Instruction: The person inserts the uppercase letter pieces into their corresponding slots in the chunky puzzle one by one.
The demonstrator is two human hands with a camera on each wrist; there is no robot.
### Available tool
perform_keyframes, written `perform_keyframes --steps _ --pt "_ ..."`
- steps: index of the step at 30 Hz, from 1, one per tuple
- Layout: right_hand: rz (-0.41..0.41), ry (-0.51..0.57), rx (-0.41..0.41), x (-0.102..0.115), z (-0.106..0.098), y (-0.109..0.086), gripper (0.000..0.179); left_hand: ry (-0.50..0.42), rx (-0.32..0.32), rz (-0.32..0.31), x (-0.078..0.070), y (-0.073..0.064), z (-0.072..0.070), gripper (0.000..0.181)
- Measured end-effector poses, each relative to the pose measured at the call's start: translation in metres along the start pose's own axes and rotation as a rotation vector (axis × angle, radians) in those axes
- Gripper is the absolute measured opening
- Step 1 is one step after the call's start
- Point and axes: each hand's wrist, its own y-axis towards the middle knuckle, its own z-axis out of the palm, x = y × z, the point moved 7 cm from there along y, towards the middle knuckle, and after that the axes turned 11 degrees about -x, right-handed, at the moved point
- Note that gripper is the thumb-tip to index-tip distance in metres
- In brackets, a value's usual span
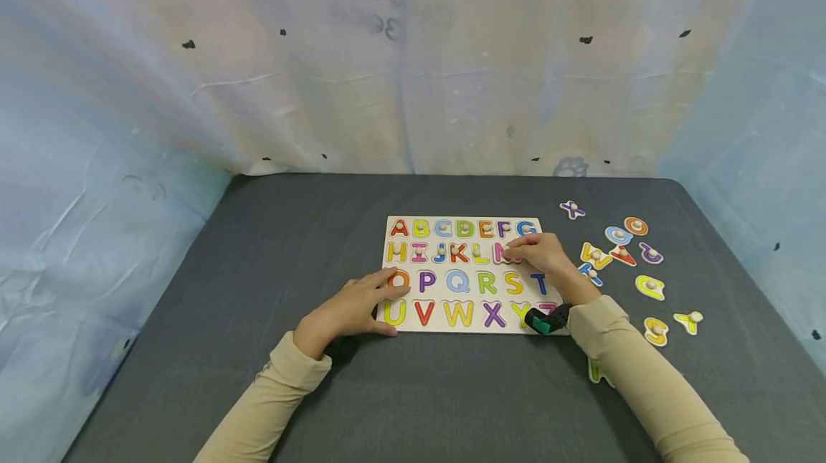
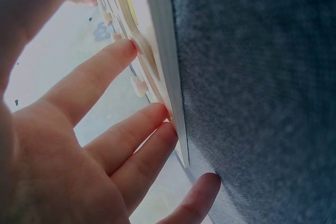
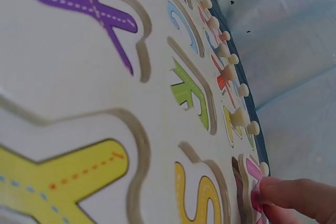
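Note:
A wooden alphabet puzzle board (image 1: 452, 262) lies on the table, its two upper rows largely filled with knobbed letters. My right hand (image 1: 543, 255) pinches a pink letter piece (image 3: 253, 174) by its knob, at the right part of the second row. In the right wrist view that piece sits at its recess, just past the S recess (image 3: 202, 195); fingers partly cover it. My left hand (image 1: 351, 304) rests with spread fingers on the board's left edge, near the O and U recesses. In the left wrist view, fingertips (image 2: 125, 48) touch the board's face and edge.
Several loose knobbed letters lie right of the board, among them a purple X (image 1: 571, 209), an orange O (image 1: 635, 226), a yellow W (image 1: 595, 256) and a green Y (image 1: 689, 322). A green piece (image 1: 599, 371) is partly under the right forearm. Curtains (image 1: 400, 76) enclose the table.

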Motion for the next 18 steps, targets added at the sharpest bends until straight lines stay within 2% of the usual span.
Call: perform_keyframes --steps 18 --pt "0.026 -0.05 -0.024 -0.0048 0.0008 0.0042 0.034 0.007 -0.001 0.001 0.0022 0.0012 0.0024 0.074"
